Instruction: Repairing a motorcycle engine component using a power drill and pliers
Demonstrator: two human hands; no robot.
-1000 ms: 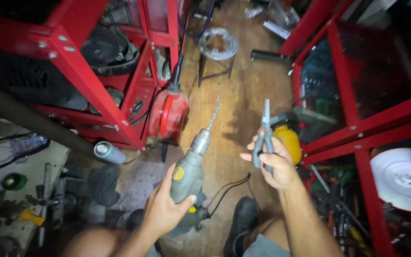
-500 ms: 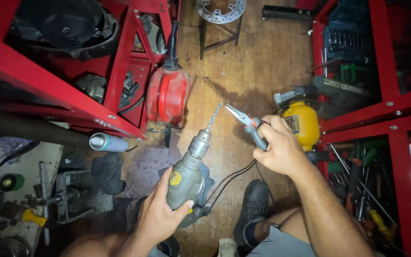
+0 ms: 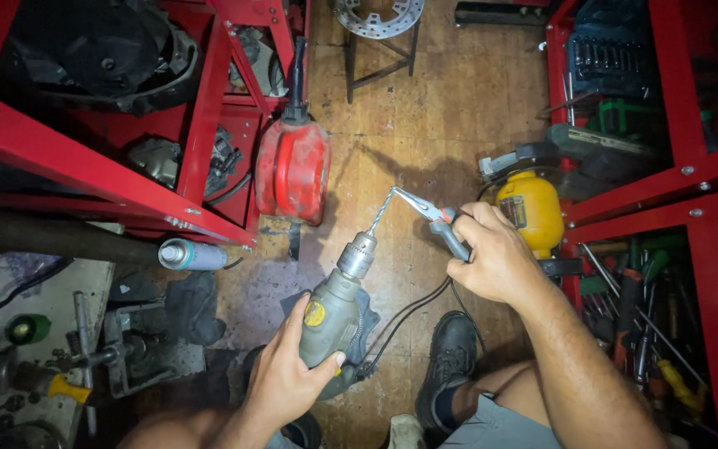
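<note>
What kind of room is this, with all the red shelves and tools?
It looks like a repair workshop or garage. Red metal racks hold machine parts, loose hand tools fill a lower shelf, and the hands hold a corded drill and pliers.

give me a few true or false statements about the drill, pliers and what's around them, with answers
1. The left hand holds the drill. True.
2. The right hand holds a hammer. False: it holds pliers.
3. The plier tips meet the drill bit. True.
4. The red can lies right of the drill. False: it lies up and left, by the red shelf.
5. The spray can stands upright. False: it lies on its side.
</note>
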